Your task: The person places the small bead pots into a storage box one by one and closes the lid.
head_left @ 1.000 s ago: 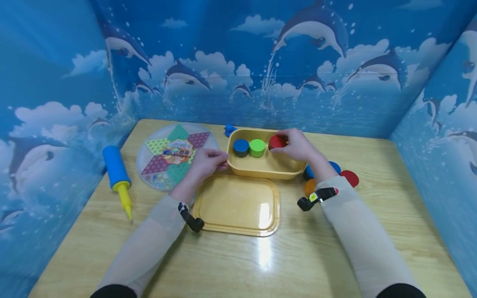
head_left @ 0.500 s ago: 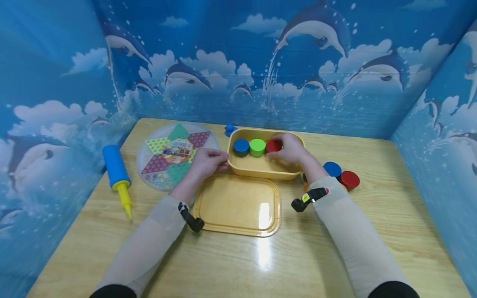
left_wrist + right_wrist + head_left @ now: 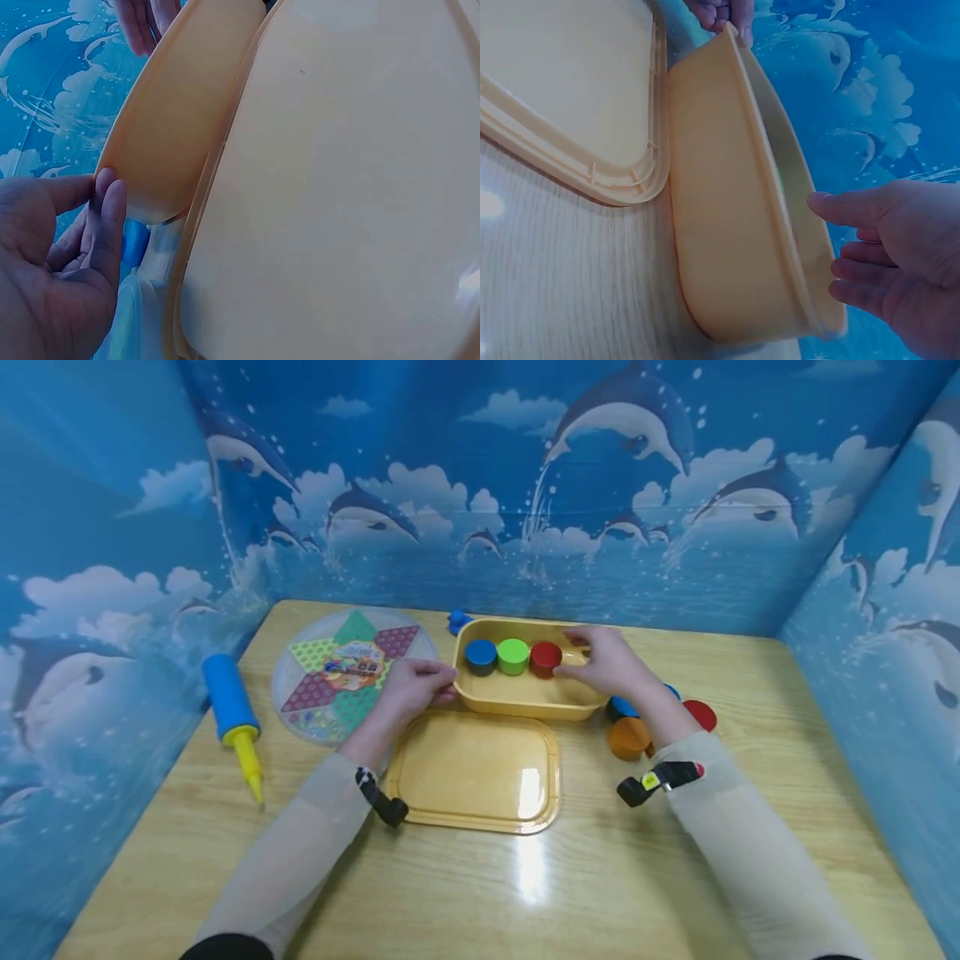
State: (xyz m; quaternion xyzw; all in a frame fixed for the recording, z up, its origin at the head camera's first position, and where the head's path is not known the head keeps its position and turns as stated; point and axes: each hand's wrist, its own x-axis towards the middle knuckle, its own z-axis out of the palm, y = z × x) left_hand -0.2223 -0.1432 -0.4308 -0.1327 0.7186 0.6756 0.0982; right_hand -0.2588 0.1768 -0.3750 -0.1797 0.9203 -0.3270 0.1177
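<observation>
In the head view a yellow plastic box (image 3: 528,704) lies toward the back of the table. Inside stand a short blue cylinder (image 3: 481,657), a green one (image 3: 513,656) and a red one (image 3: 545,659), side by side in a row. My left hand (image 3: 412,687) pinches the box's left rim between thumb and fingers, as the left wrist view also shows. Just right of the red cylinder, my right hand (image 3: 611,662) hovers over the box with fingers spread and nothing held. The box's interior is mostly hidden in the right wrist view.
A yellow lid (image 3: 476,770) lies in front of the box. More cylinders, orange (image 3: 628,739), blue and red (image 3: 701,716), sit partly behind my right forearm. Left are a round star-patterned game board (image 3: 352,672) and a blue-yellow hand pump (image 3: 234,714). A small blue object (image 3: 458,622) is behind the box.
My right hand slid the red cylinder left until it stood beside the green one, then let go and drew back to the right. The left hand stayed at the rim.
</observation>
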